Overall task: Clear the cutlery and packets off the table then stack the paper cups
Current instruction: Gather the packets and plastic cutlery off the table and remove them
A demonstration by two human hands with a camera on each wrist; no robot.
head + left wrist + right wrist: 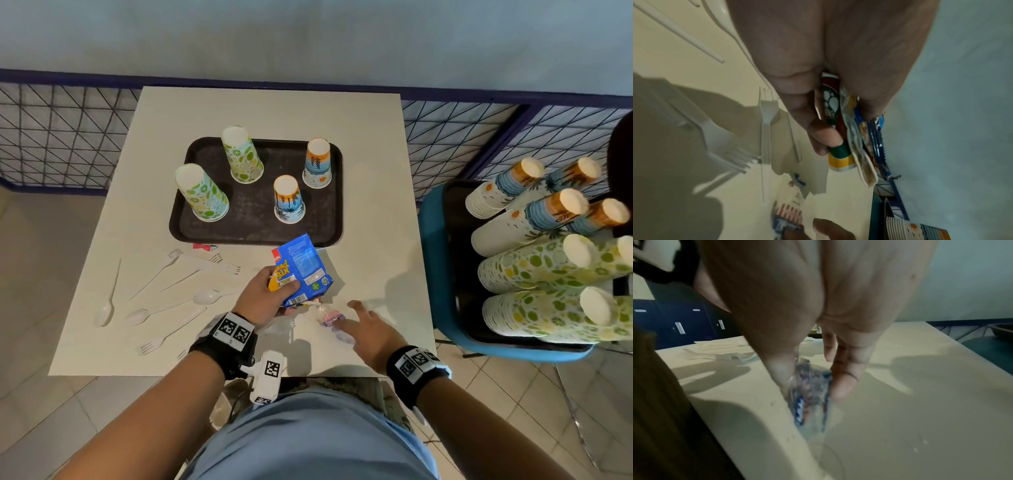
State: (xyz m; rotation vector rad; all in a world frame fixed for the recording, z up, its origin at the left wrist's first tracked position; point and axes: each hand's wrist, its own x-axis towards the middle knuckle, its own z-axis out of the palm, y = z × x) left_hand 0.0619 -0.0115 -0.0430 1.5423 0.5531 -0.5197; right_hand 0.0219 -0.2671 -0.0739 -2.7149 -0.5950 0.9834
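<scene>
Your left hand (262, 296) grips a bundle of packets (299, 270), blue one outermost, thumb pressed across its printed face; the left wrist view shows several wrappers pinched edge-on together just above the table (359, 144). Your right hand (368, 330) is spread over a small clear wrapper (330, 318) with blue and pink print, lying on the table near its front edge. In the right wrist view thumb and fingers (844, 381) flank the wrapper, but blur prevents saying whether they have closed on it. Judgement: this wrapper is very light, thin, limp and probably slick film; it will crumple rather than resist, and may slide along the surface if pushed from one side. Take it across its narrow middle, thumb against forefinger, pressing lightly down first. The held bundle is soft too; loose inner packets could slip out if your thumb relaxes. White plastic forks and spoons (164, 291) lie scattered to the left, untouched. Four paper cups (253, 174) stand upside down, apart from one another, on the dark tray (191, 233).
</scene>
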